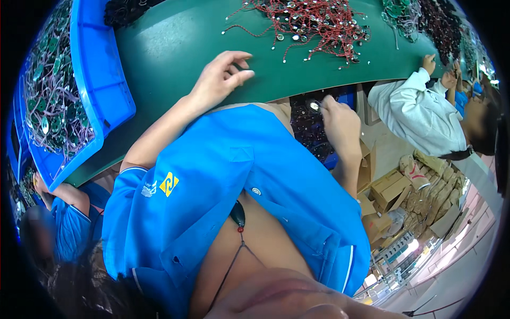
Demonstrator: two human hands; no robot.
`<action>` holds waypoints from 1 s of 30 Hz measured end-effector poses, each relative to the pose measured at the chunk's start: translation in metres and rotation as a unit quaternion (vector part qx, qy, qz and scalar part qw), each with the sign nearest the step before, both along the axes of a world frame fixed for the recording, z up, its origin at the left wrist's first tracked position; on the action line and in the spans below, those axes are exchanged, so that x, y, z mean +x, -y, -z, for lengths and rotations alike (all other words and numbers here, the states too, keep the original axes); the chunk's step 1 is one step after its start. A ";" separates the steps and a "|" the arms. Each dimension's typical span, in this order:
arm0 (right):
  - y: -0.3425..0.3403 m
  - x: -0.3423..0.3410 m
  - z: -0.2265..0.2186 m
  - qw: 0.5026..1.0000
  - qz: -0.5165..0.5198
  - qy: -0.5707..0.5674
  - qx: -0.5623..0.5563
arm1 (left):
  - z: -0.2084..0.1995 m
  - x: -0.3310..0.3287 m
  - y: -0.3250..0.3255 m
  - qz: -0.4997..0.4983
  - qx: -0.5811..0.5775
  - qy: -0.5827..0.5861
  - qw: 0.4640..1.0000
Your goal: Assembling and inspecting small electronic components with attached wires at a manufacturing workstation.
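My left hand (223,80) is over the green table (175,53) near its front edge, fingers loosely curled and thumb apart, with nothing visible between them. My right hand (342,125) is to the right, beyond the table's front edge, its fingertips pinched together. At those fingertips shows a small round shiny piece (314,106), a little blurred. Below that hand a blue bin (348,98) contains many dark small parts (308,125). A heap of red twisted wires (319,24) with small round silvery ends lies on the far part of the table.
A big blue crate (98,64) at the left holds tangled wires with green round parts (50,101). More wire bundles (404,16) lie at the far right. Co-workers sit at right, in a pale sweatshirt (419,114), and lower left, in blue (79,218). Cardboard boxes (390,189) stand behind.
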State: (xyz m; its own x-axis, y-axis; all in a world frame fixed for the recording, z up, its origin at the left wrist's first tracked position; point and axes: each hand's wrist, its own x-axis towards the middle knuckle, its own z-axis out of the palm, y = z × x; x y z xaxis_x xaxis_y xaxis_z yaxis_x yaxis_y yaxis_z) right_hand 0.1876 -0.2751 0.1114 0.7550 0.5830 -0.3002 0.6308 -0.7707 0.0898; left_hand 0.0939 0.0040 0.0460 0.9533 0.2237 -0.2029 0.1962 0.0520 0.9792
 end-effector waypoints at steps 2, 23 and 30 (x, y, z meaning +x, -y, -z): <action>0.002 0.002 -0.001 0.998 0.011 0.044 0.039 | 0.002 0.007 -0.002 0.015 0.000 0.000 1.000; -0.134 0.084 0.054 0.893 -0.321 0.128 0.287 | -0.006 0.042 -0.103 -0.255 0.371 0.093 0.888; -0.164 0.068 0.019 0.825 -0.287 0.045 0.485 | 0.013 0.140 -0.210 -0.366 0.589 0.058 0.718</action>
State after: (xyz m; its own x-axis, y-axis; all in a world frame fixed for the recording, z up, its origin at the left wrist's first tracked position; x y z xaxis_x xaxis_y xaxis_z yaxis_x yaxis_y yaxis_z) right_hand 0.2557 -0.1113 0.0926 0.2658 0.7848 0.5598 0.9408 -0.0843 -0.3284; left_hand 0.2340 0.2140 0.0332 0.4880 0.6245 0.6098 0.4515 -0.7785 0.4360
